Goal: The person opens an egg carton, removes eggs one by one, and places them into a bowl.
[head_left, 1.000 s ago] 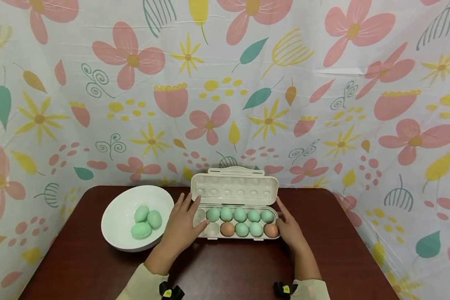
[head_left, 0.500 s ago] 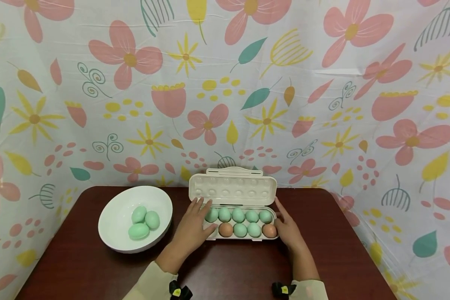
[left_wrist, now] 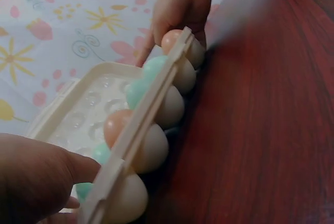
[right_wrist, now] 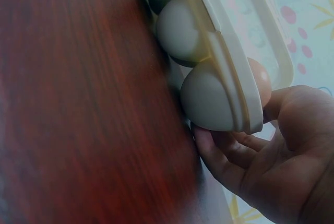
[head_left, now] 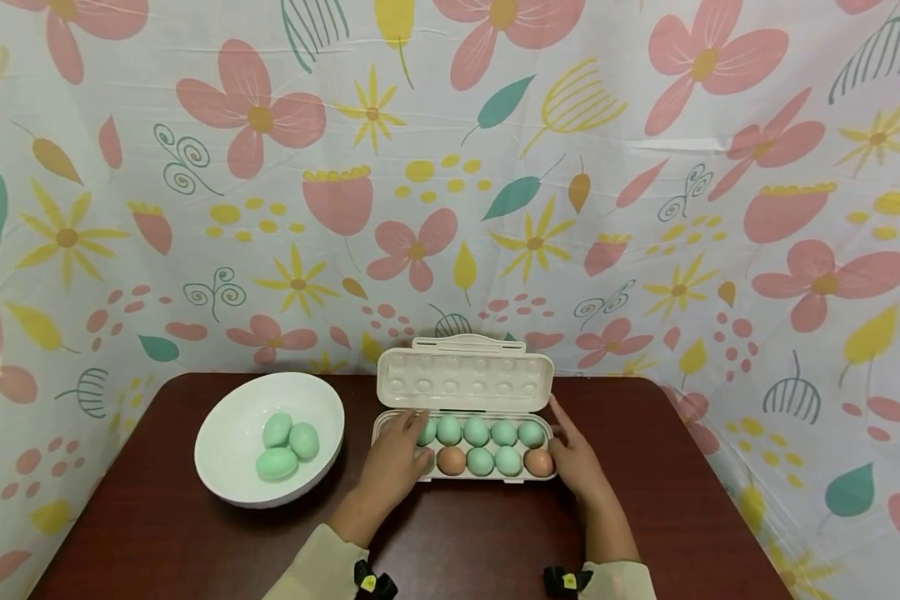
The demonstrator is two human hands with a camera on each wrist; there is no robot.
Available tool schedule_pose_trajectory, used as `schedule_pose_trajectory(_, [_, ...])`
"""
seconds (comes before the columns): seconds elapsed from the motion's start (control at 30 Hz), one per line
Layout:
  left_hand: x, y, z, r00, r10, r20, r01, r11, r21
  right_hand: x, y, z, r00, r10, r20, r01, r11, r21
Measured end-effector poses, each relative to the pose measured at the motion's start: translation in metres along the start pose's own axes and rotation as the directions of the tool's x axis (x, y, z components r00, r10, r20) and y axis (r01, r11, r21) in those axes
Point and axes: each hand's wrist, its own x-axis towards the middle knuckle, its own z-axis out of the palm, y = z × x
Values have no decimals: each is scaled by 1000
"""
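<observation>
An egg carton (head_left: 487, 475) stands with its lid (head_left: 465, 379) raised, several green eggs (head_left: 476, 431) and two brown eggs (head_left: 452, 460) in its cups. My left hand (head_left: 392, 462) reaches over the carton's left end. Its fingers bend down beside the leftmost green egg (left_wrist: 83, 191), with the thumb apart from them on the near side; the hand partly hides that egg. My right hand (head_left: 583, 467) holds the carton's right end: in the right wrist view the fingers (right_wrist: 214, 153) curl against the end cup and the thumb side lies by a brown egg (right_wrist: 261, 82).
Left of the carton, a white bowl (head_left: 221, 442) holds three green eggs (head_left: 277, 462). Both stand on a dark reddish-brown table (head_left: 487, 542). A flower-patterned cloth (head_left: 450, 183) hangs close behind the table and the carton lid.
My left hand has moved right and its fingers have bent down from a spread pose, over the carton's left end. My right hand stays at the other end. The view has shifted slightly.
</observation>
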Motion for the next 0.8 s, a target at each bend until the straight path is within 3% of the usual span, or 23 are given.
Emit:
schedule_pose_trajectory(0.43, [-1,-6,11,997,57,-51,-56,998,22,2,3,-1,1000,24,10,-24,1000,1])
schedule_pose_trajectory(0.6, [0,-8,14,994,51,-95,-52,999,-7,3,5,-2,999,43,25,-43,999,20])
schedule_pose_trajectory(0.8, [2,-8,14,990,19,-142,-20,1000,-7,2,1,-2,1000,19,6,-19,999,-26])
